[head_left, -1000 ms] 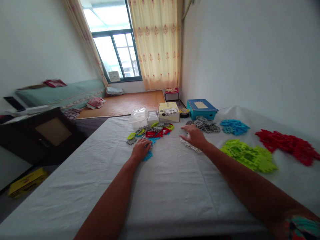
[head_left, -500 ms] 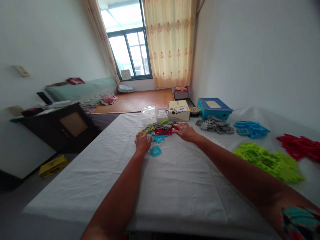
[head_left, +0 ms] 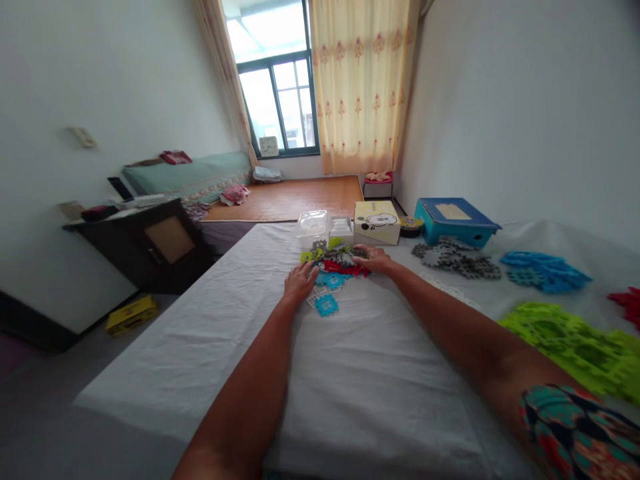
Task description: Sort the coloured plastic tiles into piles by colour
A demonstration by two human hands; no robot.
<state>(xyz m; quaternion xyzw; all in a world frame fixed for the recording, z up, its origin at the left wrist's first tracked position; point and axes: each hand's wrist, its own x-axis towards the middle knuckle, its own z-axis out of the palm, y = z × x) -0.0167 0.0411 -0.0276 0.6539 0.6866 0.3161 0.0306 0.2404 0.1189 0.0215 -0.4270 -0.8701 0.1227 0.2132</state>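
A mixed pile of flat plastic interlocking pieces lies on the white-covered table, with grey pieces, red pieces and lime pieces. Several blue pieces and white ones lie at its near side, a blue square piece closest to me. At the pile's left edge rests my left hand, fingers stretched out and touching pieces. My right hand is at the right edge, its fingers bent round a grey piece; the fingertips are partly hidden among the pieces.
Sorted heaps lie to the right: grey, blue, lime and red. Behind the pile stand a clear plastic container, a cream box, a round tin and a blue lidded box.
The view has turned left, so the scene sits further right. My right hand has closed in on the grey pieces, and more grey now covers the red. My left hand stays at the left edge.
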